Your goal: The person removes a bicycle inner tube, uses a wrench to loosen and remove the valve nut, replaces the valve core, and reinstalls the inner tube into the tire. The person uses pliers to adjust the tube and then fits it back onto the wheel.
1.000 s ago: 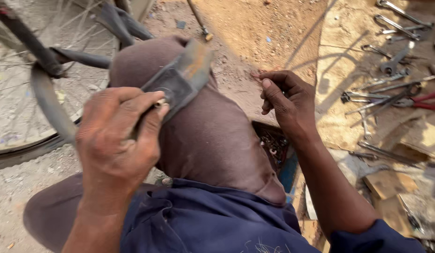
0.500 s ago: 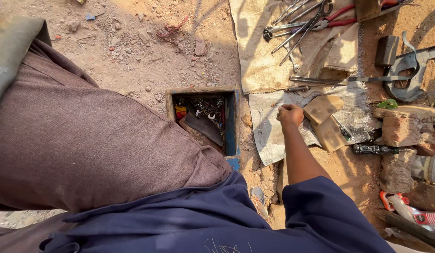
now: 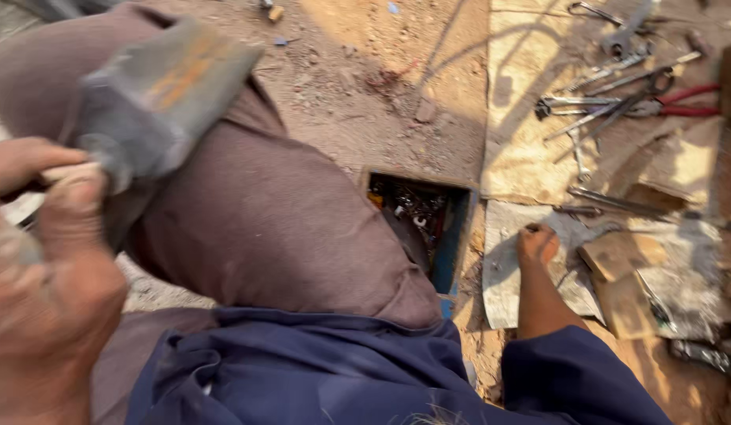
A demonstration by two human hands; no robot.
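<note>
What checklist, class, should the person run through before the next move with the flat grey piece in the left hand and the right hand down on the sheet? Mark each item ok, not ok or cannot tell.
1. Left hand grips the flat grey piece: ok, fingers wrapped round its lower end.
2. Grey piece seen sharply enough to tell its kind: cannot tell, blurred.
3. Right hand rests on the worn sheet: ok, fist closed, touching it.
4. Right hand holds something: cannot tell, fingers curled under.
5. Parts box uncovered beside the knee: ok.
6. Spanners and red-handled pliers lie beyond the right hand: ok.
</note>
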